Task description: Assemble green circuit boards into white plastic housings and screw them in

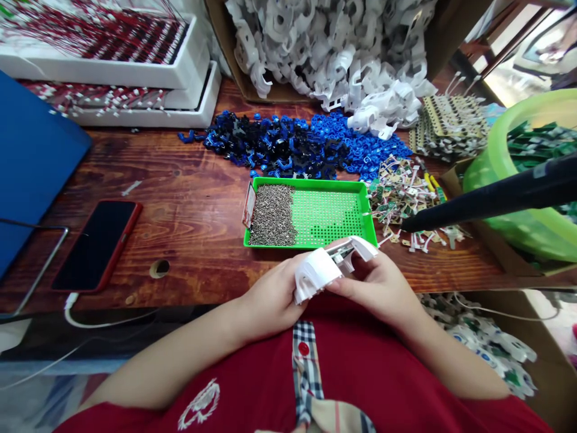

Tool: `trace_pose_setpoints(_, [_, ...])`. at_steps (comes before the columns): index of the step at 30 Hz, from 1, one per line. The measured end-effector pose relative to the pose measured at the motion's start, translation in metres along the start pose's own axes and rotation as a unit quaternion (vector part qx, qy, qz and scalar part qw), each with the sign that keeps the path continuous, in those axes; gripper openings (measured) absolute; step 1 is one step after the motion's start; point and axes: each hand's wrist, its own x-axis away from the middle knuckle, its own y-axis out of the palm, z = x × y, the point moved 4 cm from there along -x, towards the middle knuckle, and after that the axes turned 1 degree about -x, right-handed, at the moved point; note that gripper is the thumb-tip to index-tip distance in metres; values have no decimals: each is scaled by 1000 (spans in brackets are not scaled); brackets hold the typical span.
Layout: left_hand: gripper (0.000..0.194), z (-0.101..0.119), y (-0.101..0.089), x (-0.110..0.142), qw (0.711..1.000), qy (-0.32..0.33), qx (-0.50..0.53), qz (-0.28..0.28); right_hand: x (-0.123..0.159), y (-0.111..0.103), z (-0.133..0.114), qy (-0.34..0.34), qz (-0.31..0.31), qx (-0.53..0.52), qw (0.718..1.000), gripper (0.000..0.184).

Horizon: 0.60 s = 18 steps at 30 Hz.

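A white plastic housing [319,272] is held between both hands, close to my body at the table's front edge. My left hand [277,294] wraps round its left side, fingers closed. On the right, my right hand [383,285] grips the other end, with the thumb pressed along its lower edge. Inside the housing's open side a small part shows, too small to name. Just beyond the hands lies a green tray [369,222] with a heap of small metal screws [273,213] in its left part and a perforated base with rows of holes on the right.
Blue and black plastic parts [279,144] are piled behind the tray, below a box of white housings [324,48]. Small circuit boards [401,186] lie to the right, under a black pole [491,195] near a green bucket [496,144]. A phone [97,243] charges at left.
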Motion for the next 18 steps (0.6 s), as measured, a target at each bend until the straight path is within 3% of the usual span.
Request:
trace_pose_setpoints(9, [48, 15, -9, -5, 993, 99, -60, 19, 5, 2, -7, -90, 39, 77, 992, 29])
trace_pose_setpoints(14, [48, 7, -4, -7, 999, 31, -38, -18, -2, 3, -4, -59, 55, 18, 997, 29])
trace_pose_setpoints(18, [55, 1, 3, -6, 999, -10, 18, -37, -3, -5, 1, -2, -29, -4, 1000, 31])
